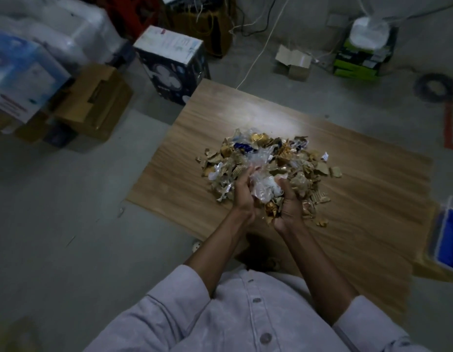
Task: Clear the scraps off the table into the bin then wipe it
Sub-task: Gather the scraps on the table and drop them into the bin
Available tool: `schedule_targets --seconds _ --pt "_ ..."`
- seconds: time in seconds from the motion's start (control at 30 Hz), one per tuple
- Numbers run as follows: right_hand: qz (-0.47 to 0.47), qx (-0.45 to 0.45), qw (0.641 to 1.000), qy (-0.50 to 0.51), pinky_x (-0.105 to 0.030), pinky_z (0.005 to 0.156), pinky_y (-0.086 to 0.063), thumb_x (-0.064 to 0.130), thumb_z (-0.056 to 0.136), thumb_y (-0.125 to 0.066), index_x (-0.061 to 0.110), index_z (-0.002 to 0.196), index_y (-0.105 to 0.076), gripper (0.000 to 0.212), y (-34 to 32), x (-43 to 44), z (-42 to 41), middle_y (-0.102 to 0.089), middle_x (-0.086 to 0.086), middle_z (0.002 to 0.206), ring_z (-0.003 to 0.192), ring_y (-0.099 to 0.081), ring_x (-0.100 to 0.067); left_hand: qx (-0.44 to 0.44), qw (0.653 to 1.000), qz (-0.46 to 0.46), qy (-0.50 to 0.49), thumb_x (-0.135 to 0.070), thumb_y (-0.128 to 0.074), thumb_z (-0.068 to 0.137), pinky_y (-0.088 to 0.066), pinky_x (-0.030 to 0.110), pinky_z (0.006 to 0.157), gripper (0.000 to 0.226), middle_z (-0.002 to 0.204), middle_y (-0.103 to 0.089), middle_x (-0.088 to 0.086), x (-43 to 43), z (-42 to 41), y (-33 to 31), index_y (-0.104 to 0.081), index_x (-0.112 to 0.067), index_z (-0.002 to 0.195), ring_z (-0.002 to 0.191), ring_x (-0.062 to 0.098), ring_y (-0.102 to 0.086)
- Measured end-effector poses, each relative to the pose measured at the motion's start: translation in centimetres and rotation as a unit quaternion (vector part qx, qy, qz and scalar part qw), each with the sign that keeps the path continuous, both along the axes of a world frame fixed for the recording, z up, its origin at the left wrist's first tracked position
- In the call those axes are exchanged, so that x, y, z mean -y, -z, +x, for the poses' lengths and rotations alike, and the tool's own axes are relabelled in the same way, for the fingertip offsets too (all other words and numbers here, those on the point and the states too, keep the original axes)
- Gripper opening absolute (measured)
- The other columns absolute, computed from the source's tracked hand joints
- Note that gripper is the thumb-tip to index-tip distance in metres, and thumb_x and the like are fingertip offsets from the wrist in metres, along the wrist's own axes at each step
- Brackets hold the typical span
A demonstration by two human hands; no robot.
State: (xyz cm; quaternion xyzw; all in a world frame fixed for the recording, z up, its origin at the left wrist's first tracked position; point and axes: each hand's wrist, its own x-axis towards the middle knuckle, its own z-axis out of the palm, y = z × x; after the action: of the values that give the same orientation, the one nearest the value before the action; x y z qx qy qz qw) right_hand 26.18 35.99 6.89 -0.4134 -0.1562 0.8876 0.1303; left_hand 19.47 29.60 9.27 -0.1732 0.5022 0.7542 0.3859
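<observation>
Mid-table, nearer its front edge: heap of torn cardboard, foil and plastic scraps (268,158) on the wooden table (372,199). Left hand (242,196) and right hand (289,201) cupped together at the heap's near side, fingers curled round a wad of clear plastic wrap (264,189) and gold bits. Step judged: scooping a handful; most scraps remain, wiping not begun. Next: lift without spilling, carry to bin. Bin not identifiable in view.

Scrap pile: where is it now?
Head view: the scrap pile lies at the middle of the wooden table, its near edge gathered between the left hand and right hand.
</observation>
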Motion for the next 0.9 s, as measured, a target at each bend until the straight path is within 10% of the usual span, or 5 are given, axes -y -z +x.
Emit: schedule_targets --seconds 0.23,0.4,0.7,0.9 --pt "0.021 0.005 1.0 -0.013 -0.038 0.08 -0.061 0.027 0.079 -0.073 0.004 0.122 -0.066 0.049 -0.7 2.2 -0.7 -0.072 -0.016 0.114 0.094 -0.072 -0.028 -0.034 0.999 -0.011 0.026 -0.028 -0.043 0.107 -0.058 0.025 0.07 0.031 0.085 -0.077 0.0 2.8 -0.6 0.2 -0.07 -0.013 0.101 0.08 0.016 -0.072" --pt "0.035 -0.012 0.999 0.029 -0.041 0.084 -0.061 0.023 0.09 -0.067 0.004 0.124 -0.066 0.038 -1.0 3.8 -0.6 -0.07 -0.017 0.119 0.099 -0.071 -0.03 -0.056 0.997 -0.015 0.052 -0.034 -0.048 0.104 -0.051 0.044 0.099 0.039 0.127 -0.07 0.013 4.9 -1.4 0.1 -0.069 -0.01 0.126 0.116 0.027 -0.065" --pt "0.092 0.002 0.99 0.11 -0.048 0.1 -0.053 0.02 0.087 -0.072 0.003 0.136 -0.06 0.053 -0.9 9.7 -2.7 -0.065 -0.019 0.131 0.12 -0.063 -0.037 -0.019 0.992 0.068 0.107 -0.025 -0.041 0.106 -0.059 0.03 0.076 0.034 0.095 -0.078 0.004 9.0 -2.9 -0.8 -0.073 -0.014 0.103 0.087 0.02 -0.073" --pt "0.118 0.0 0.988 0.095 -0.046 0.094 -0.056 0.017 0.09 -0.071 0.002 0.121 -0.068 0.035 -1.7 15.4 -9.2 -0.072 -0.018 0.119 0.108 -0.069 -0.036 -0.042 0.997 0.065 0.023 -0.029 -0.046 0.104 -0.057 0.037 0.087 0.037 0.116 -0.073 0.014 15.0 -8.6 0.6 -0.07 -0.007 0.12 0.104 0.031 -0.069"
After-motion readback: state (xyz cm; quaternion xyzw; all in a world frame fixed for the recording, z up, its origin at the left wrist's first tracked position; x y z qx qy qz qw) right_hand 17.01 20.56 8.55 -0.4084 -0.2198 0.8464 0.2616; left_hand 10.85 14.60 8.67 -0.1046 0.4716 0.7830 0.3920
